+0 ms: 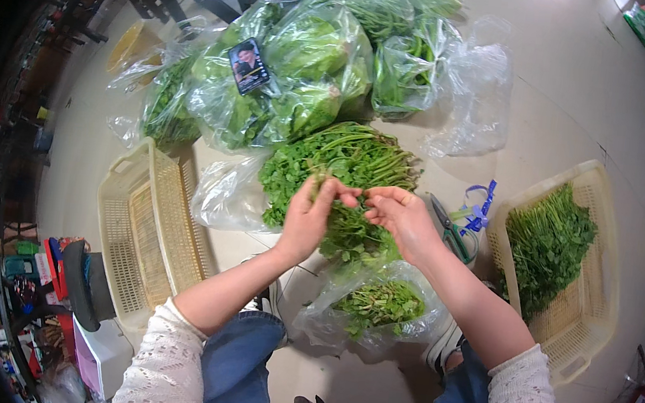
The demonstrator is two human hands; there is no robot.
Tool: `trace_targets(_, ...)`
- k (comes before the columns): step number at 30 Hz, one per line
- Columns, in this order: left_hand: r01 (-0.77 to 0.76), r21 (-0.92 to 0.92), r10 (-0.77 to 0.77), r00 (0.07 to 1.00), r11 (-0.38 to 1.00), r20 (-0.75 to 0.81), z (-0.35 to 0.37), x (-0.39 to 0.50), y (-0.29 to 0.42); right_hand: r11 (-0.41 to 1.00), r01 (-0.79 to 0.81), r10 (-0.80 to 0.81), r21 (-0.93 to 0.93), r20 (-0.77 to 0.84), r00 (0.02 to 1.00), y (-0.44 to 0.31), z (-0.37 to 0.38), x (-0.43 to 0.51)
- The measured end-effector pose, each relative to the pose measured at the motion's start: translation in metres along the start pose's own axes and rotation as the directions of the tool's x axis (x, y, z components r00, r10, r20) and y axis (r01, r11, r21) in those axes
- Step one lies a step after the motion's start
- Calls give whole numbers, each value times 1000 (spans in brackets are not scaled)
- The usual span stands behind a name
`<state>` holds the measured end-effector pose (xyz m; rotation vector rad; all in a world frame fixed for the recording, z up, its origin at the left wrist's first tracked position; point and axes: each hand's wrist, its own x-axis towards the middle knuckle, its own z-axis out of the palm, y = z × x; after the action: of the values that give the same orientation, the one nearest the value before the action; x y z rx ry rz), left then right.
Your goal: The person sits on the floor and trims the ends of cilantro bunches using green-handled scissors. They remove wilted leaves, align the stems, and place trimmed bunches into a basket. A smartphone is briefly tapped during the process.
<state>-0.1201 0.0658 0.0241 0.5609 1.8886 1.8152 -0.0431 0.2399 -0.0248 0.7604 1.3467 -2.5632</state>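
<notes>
My left hand (309,215) pinches a thin leafy sprig (319,180) between thumb and fingers, above a large heap of coriander-like greens (353,151). My right hand (402,217) is just to its right, thumb and fingertips drawn together; whether something thin is between them I cannot tell. The heap's stems point to the right and its leaves lie to the left. Below my hands, a clear plastic bag (317,319) lies spread between my shoes, with trimmed leaves and stem bits (385,303) in it. Green-handled scissors (454,233) rest on the floor beside my right hand.
A cream plastic basket (602,284) at right holds a bunch of greens (552,248). More baskets, nested (131,232), stand at left. Bagged lettuce (317,50) with a lit phone (248,67) on top and bagged green peppers (407,76) lie ahead. Blue ribbon (482,206) lies near the scissors.
</notes>
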Motion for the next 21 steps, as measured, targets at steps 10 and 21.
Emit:
trace_targets(10, 213, 16, -210, 944, 977, 253, -27, -60, 53, 903, -284, 391, 323, -339, 856, 52, -89, 34)
trace_targets(21, 19, 125, -54, 956, 992, 287, -74, -73, 152, 872, -362, 471, 328, -367, 802, 72, -72, 47)
